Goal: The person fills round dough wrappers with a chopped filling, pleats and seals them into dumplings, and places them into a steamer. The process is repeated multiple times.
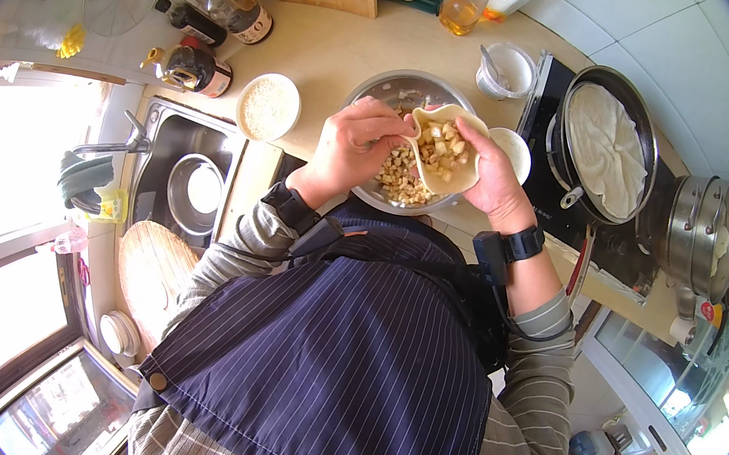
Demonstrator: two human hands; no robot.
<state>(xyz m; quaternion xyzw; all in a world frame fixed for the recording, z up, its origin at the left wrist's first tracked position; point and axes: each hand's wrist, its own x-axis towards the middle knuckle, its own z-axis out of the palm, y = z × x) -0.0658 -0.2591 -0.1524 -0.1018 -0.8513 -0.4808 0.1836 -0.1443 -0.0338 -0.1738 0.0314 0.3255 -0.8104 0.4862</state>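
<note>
A round of raw dough wrapper (441,182) is cupped open above a metal mixing bowl (393,86). Pale diced filling (442,149) sits inside it. My right hand (497,176) supports the wrapper from the right, with the thumb on its upper edge. From the left, the fingertips of my left hand (355,143) pinch the wrapper's rim into a fold. More diced filling (404,181) lies in the bowl below. A white bowl (512,152) holding something pale is partly hidden behind my right hand.
A bowl of white grains (268,108) stands left, near soy sauce bottles (202,71) and the sink (156,131). At right, a cloth-lined pan (608,149) rests on the cooktop (537,119), beside steel pots (702,230). A plastic tub (506,70) stands behind.
</note>
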